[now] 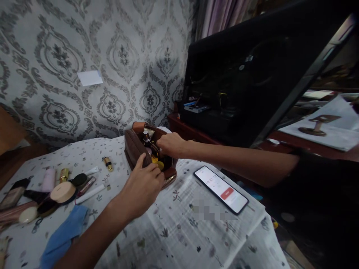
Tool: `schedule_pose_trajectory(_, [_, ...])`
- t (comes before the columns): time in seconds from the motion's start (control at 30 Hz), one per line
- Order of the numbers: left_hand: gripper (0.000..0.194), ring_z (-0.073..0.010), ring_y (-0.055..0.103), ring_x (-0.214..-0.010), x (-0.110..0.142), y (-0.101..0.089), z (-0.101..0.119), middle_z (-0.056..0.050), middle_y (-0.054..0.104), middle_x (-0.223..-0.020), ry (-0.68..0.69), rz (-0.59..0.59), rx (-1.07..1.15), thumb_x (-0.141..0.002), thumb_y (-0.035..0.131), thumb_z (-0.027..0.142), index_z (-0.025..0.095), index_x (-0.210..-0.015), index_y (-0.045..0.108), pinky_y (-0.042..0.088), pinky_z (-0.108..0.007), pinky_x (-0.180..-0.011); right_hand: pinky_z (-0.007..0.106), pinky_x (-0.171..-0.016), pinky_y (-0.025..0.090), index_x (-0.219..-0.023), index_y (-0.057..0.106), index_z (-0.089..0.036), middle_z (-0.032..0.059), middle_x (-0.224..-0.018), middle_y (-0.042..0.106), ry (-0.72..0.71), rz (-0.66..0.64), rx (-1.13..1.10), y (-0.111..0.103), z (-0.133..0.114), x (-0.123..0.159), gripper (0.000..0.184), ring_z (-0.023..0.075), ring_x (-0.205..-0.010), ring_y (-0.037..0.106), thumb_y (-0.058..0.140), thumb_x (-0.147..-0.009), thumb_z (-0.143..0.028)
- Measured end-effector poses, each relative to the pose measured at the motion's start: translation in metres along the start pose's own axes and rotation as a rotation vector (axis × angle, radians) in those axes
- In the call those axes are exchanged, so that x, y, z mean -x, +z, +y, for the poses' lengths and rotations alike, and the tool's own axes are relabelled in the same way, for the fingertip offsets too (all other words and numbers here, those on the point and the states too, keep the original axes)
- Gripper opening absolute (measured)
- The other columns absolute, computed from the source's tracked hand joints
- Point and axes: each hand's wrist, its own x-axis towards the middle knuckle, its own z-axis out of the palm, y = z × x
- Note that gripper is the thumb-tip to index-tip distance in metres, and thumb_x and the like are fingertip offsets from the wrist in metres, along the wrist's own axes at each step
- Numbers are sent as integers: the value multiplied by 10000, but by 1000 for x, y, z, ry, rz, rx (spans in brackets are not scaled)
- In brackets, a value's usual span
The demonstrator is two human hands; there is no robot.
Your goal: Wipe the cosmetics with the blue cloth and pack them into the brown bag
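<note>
A brown toiletry bag (pixel 135 149) stands unzipped on the patterned cloth, its mouth facing up. My left hand (pixel 146 185) grips the bag's near side, one finger laid along the outer wall and the others bent at the opening. Over the far right rim, my right hand (pixel 170 145) reaches into the bag with its fingers curled; their tips and anything between them are hidden. Inside the bag I see a small bottle with a shiny dark cap (pixel 146 136) and a yellow item (pixel 159 164) close to my left fingers.
Left of the bag lie a small gold-and-black bottle (pixel 107 163) and several cosmetics, among them a round beige compact (pixel 63 192). A blue cloth (pixel 66 231) is beside my left forearm. A phone (pixel 221 189) showing a timer lies at right, before a large black television (pixel 241 82).
</note>
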Motion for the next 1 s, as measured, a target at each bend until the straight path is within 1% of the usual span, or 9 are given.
schedule_pose_trajectory(0.1, [219,-202,646,-811,-22,-19,-15,-30,683,-760,-7,-111,17,-883,483,93,186,-759,638,266,-535,-1122,343,-784,543,-1060,718,-126,163,-1019,735,-41,-27,-12,-4,1,1,247,291,-1003,702,542,-901,-195])
schedule_pose_trajectory(0.2, [238,-226,660,-812,-42,-31,-21,-70,712,-764,13,-334,26,-874,476,130,177,-744,670,361,-475,-1032,348,-796,548,-1088,701,-106,164,-1031,729,-91,-66,-20,-8,3,2,265,293,-1017,697,534,-888,-156])
schedule_pose_trajectory(0.3, [278,-266,666,-834,-53,-34,-17,-119,737,-828,62,-564,0,-891,460,237,142,-781,697,340,-518,-1024,354,-809,547,-1090,695,-83,172,-1056,722,-113,-90,-19,-12,3,4,274,302,-1038,690,513,-886,-109])
schedule_pose_trajectory(0.37, [290,-279,665,-844,-57,-34,-14,-130,741,-849,97,-642,-12,-879,477,289,131,-790,703,310,-535,-1035,358,-818,546,-1093,693,-78,174,-1085,716,-115,-97,-23,-14,3,5,270,309,-1055,683,520,-887,-100])
schedule_pose_trajectory(0.53, [273,-268,666,-842,-64,-28,-14,-120,744,-854,166,-751,2,-830,537,336,145,-778,724,352,-480,-988,336,-817,543,-1108,693,-90,181,-1092,709,-114,-95,-25,-13,5,4,267,300,-1060,681,610,-859,-137])
schedule_pose_trajectory(0.67, [286,-271,683,-814,-69,-27,-18,-135,750,-881,205,-857,33,-845,517,309,137,-856,746,457,-414,-835,318,-803,536,-1102,702,-112,173,-1044,714,-135,-68,-23,-10,6,3,264,276,-1022,694,624,-855,-157])
schedule_pose_trajectory(0.73, [279,-281,688,-826,-70,-27,-20,-150,748,-906,213,-886,39,-832,540,297,118,-898,745,474,-380,-760,309,-800,531,-1101,703,-111,174,-1027,714,-139,-60,-18,-10,6,3,259,264,-1004,698,606,-864,-149])
schedule_pose_trajectory(0.9, [267,-291,679,-904,-68,-21,-25,-165,731,-1014,222,-874,97,-844,542,277,118,-962,722,475,-371,-763,315,-776,518,-1067,709,-116,168,-979,721,-144,-49,1,-10,3,5,238,255,-959,703,535,-905,-126])
schedule_pose_trajectory(1.0, [228,-277,674,-890,-67,-19,-26,-144,736,-973,187,-888,147,-822,570,279,139,-929,715,476,-361,-774,311,-733,499,-1066,703,-130,157,-965,724,-151,-48,15,-11,1,8,240,257,-932,704,525,-907,-109])
